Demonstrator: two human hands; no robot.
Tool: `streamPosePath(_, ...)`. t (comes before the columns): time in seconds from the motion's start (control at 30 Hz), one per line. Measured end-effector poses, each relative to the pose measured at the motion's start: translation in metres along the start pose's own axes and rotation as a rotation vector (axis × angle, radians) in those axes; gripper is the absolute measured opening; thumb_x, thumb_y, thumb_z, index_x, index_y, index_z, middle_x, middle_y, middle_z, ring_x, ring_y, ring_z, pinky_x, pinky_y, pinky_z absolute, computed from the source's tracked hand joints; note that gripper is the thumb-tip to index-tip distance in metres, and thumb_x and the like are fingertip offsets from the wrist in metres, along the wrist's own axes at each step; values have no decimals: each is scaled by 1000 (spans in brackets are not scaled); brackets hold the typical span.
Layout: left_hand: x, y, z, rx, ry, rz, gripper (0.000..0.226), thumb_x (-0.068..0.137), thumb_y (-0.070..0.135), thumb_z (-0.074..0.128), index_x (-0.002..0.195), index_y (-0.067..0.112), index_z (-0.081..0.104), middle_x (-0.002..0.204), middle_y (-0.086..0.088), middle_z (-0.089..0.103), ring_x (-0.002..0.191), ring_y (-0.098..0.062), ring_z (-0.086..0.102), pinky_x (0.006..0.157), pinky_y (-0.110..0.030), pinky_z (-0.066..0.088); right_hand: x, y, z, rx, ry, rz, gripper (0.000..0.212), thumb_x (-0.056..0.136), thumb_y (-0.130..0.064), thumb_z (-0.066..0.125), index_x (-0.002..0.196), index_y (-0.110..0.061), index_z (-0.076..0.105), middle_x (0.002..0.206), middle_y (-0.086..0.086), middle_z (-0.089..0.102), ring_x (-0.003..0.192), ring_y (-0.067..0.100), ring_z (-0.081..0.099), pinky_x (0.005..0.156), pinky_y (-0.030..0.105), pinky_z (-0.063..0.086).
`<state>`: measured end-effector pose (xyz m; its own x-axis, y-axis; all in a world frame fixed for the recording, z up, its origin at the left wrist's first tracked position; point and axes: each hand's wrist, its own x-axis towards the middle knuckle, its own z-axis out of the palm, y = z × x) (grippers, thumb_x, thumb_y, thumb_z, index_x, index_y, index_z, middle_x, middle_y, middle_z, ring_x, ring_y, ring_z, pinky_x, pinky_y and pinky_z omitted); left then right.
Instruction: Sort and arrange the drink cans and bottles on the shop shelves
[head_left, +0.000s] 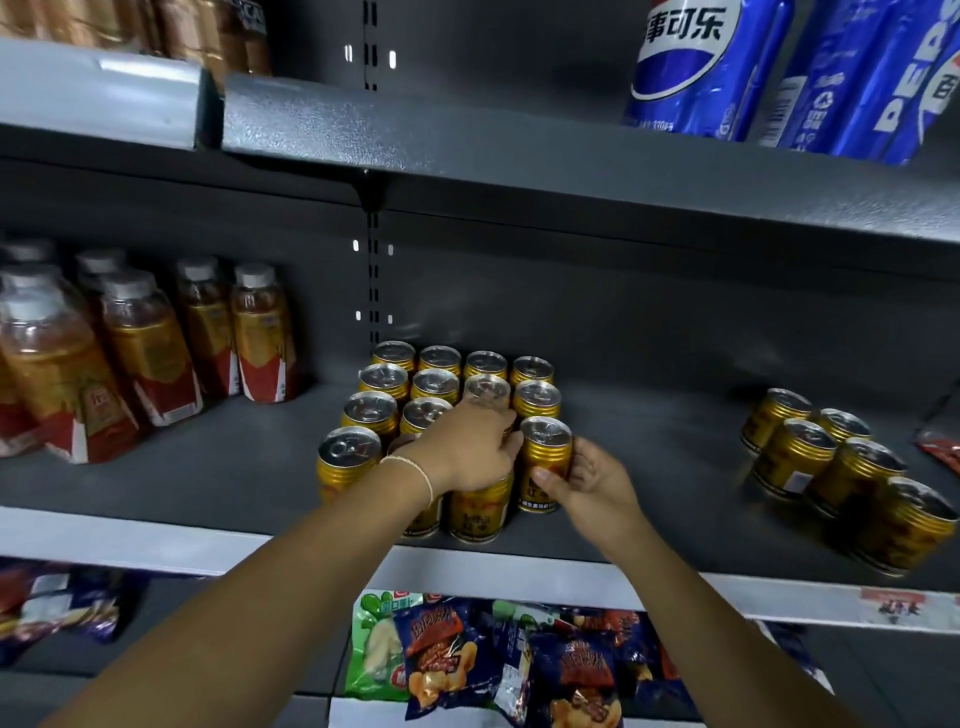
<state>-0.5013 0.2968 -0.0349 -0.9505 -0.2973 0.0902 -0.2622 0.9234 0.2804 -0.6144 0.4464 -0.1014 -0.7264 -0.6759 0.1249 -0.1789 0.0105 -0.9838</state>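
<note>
Mid-step: squaring up can block (436, 384) on middle shelf (649, 467). Right hand (587, 478) wraps thumb and fingers round gold can (545, 457) at block's right front corner. Left hand (467, 447) curls over neighbouring front-row can (480, 506). Next, I'd guess: nudge flush, then fetch loose cans (831, 467) from far right.

Blue snack bags (571, 670) lie beside a green packet (374, 644), with purple bags (78, 608) well apart at left.

A shop, grey metal shelving (571, 156) with slotted uprights, rows of gold drink cans (436, 387), bottled tea (260, 332), blue cola cans (696, 67), snack packets (447, 654) below
</note>
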Motion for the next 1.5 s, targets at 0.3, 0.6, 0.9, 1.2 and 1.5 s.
streamPosePath(0.3, -2, -2, 8, 38, 72, 61, 52, 102, 43, 34, 143, 13, 47, 154, -12, 38, 143, -29, 30, 116, -37, 24, 2, 17, 4, -73, 88, -86, 59, 81, 6, 75, 133, -6, 50, 118, 3, 68, 109, 11, 66, 94, 23, 51)
streamPosePath(0.6, -3, -2, 9, 101, 76, 82, 57, 104, 44, 27, 153, 14, 31, 161, -10, 25, 149, -24, 18, 120, -32, 9, 5, 21, 5, -248, 114, -147, 60, 84, -8, 77, 139, -11, 52, 118, -3, 71, 108, 6, 67, 97, 23, 51)
streamPosePath(0.9, -1, -2, 11, 136, 45, 81, 58, 104, 44, 24, 153, 14, 30, 161, -9, 23, 150, -24, 17, 122, -35, 9, 5, 23, 5, -383, 165, -145, 47, 85, -21, 78, 127, -12, 59, 108, -7, 73, 94, -11, 64, 82, 3, 45)
streamPosePath(1.2, -3, 6, 5, 103, 55, 60, 49, 102, 40, 33, 142, 16, 46, 150, -9, 42, 139, -26, 35, 114, -38, 29, 5, 28, 3, -377, 135, -143, 44, 86, -26, 77, 124, -13, 59, 108, -9, 72, 100, -2, 67, 95, 21, 52)
streamPosePath(1.5, 22, 73, -15, 289, 113, 80, 25, 94, 28, 46, 111, 14, 58, 119, -13, 58, 109, -34, 57, 80, -37, 48, 1, 3, -50, -444, 162, -67, 59, 85, -44, 74, 134, -14, 58, 125, 2, 66, 119, 17, 61, 106, 36, 48)
